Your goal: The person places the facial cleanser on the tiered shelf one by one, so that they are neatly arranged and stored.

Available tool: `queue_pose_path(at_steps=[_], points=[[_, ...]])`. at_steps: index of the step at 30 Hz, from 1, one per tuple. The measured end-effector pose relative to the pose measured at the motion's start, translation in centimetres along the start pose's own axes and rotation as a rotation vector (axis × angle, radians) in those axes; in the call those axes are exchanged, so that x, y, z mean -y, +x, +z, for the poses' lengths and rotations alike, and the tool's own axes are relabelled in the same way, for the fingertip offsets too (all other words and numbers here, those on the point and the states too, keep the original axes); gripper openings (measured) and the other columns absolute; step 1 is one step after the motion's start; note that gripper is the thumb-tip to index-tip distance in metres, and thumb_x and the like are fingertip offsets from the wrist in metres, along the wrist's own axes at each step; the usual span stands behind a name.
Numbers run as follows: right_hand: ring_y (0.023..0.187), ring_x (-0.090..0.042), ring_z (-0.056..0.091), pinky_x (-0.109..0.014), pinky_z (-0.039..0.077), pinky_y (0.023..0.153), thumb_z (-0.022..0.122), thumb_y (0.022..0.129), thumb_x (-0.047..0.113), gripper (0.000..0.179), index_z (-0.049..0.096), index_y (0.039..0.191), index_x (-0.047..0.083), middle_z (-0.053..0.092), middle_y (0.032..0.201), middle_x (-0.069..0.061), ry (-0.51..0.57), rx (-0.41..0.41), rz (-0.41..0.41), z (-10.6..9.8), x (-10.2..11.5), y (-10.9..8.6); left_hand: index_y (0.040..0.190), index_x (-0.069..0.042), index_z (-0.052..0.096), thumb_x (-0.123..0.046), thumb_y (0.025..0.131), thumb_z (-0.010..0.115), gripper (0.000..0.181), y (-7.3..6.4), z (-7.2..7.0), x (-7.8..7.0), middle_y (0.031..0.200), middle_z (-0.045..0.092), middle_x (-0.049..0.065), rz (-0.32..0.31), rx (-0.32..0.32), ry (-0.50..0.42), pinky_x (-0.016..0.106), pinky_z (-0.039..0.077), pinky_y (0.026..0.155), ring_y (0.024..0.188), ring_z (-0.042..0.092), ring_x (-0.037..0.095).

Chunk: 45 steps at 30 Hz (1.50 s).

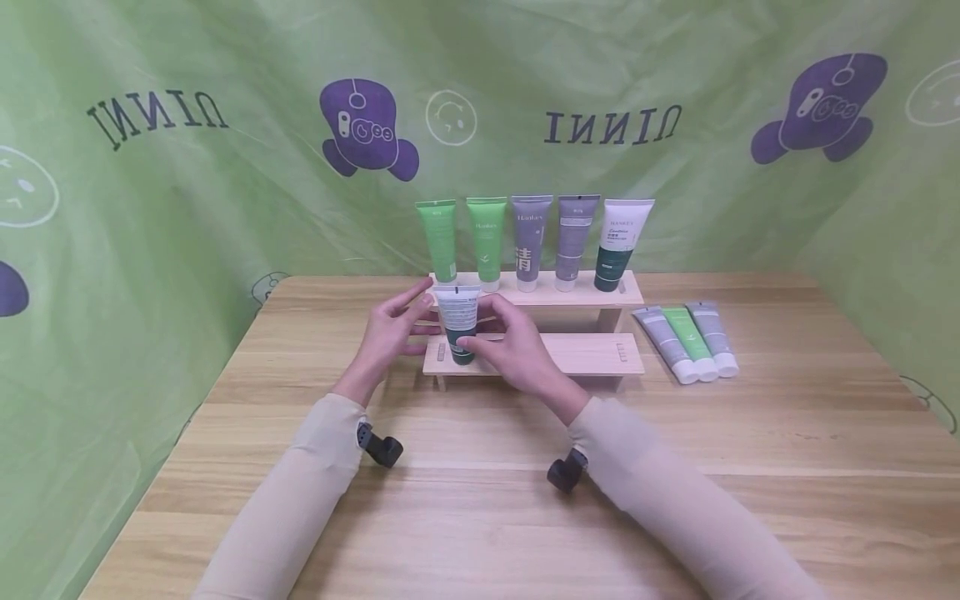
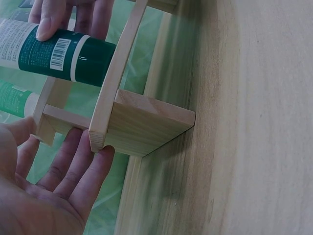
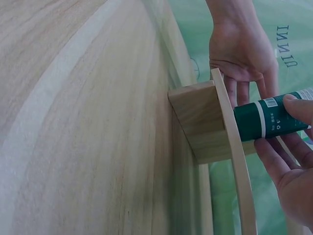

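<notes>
A white and dark green squeeze tube [image 1: 459,321] stands cap down at the left end of the lower step of a wooden display rack [image 1: 555,354]. My right hand [image 1: 517,346] holds this tube between thumb and fingers, as the right wrist view shows with the tube's green end [image 3: 249,122] at the board. My left hand [image 1: 388,329] is beside the rack's left end, its fingers extended. In the left wrist view the left fingertips [image 2: 100,159] are at the end of the lower board [image 2: 110,98], seemingly touching it.
On the upper step stand two green tubes [image 1: 487,242], two grey tubes [image 1: 531,242] and a white and green tube [image 1: 622,242]. Right of the rack, two grey tubes [image 1: 667,343] and a green tube [image 1: 690,342] lie on the wooden table [image 1: 480,500]. A green curtain [image 1: 495,50] hangs behind.
</notes>
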State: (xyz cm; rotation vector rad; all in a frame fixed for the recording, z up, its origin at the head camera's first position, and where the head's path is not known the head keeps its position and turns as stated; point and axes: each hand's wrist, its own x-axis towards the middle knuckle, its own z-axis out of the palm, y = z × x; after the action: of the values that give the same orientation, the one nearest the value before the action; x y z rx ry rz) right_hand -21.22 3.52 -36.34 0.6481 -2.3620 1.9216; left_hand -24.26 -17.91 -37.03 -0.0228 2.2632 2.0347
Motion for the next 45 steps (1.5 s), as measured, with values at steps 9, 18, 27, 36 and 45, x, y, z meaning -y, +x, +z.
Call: queue_pose_path(at_steps=[9, 18, 27, 36, 45], points=[[0.104, -0.029, 0.068, -0.033, 0.056, 0.093, 0.080, 0.084, 0.000, 0.039, 0.061, 0.118, 0.003, 0.067, 0.115, -0.014, -0.004, -0.002, -0.016, 0.4, -0.1, 0.2, 0.146, -0.033, 0.054, -0.044, 0.100, 0.062, 0.048, -0.1, 0.0, -0.2, 0.121, 0.067, 0.023, 0.018, 0.004, -0.002, 0.049, 0.062, 0.078, 0.104, 0.069, 0.039], [0.104, -0.028, 0.068, -0.030, 0.056, 0.093, 0.080, 0.084, 0.000, 0.041, 0.060, 0.119, 0.003, 0.067, 0.115, -0.014, -0.001, 0.007, -0.028, 0.7, -0.1, 0.5, 0.146, -0.033, 0.054, -0.039, 0.102, 0.060, 0.045, 0.0, 0.0, -0.1, 0.124, 0.066, 0.021, 0.003, 0.002, -0.009, 0.048, 0.062, 0.077, 0.101, 0.070, 0.034], [0.108, -0.030, 0.067, -0.031, 0.056, 0.094, 0.077, 0.086, -0.002, 0.041, 0.058, 0.122, 0.002, 0.065, 0.117, -0.014, -0.002, 0.052, 0.013, 0.4, 0.1, 0.5, 0.146, -0.034, 0.054, -0.041, 0.101, 0.060, 0.046, 0.1, 0.0, -0.1, 0.124, 0.066, 0.021, -0.004, 0.000, -0.003, 0.048, 0.062, 0.078, 0.099, 0.071, 0.031], [0.112, -0.033, 0.064, -0.038, 0.052, 0.101, 0.077, 0.087, -0.001, 0.039, 0.059, 0.122, 0.000, 0.065, 0.120, -0.016, 0.034, 0.103, 0.025, -0.8, -0.5, -0.1, 0.146, -0.034, 0.053, -0.040, 0.101, 0.060, 0.046, 0.1, 0.0, -0.1, 0.124, 0.066, 0.021, -0.003, -0.002, 0.002, 0.049, 0.061, 0.080, 0.095, 0.072, 0.027], [0.111, -0.033, 0.065, -0.036, 0.057, 0.093, 0.077, 0.089, 0.004, 0.038, 0.061, 0.122, -0.001, 0.064, 0.121, -0.022, -0.022, 0.083, 0.049, -3.7, -0.8, -1.4, 0.146, -0.033, 0.054, -0.037, 0.102, 0.060, 0.044, 0.1, 0.0, -0.1, 0.121, 0.067, 0.022, -0.013, -0.019, -0.002, 0.045, 0.063, 0.075, 0.093, 0.073, 0.026]])
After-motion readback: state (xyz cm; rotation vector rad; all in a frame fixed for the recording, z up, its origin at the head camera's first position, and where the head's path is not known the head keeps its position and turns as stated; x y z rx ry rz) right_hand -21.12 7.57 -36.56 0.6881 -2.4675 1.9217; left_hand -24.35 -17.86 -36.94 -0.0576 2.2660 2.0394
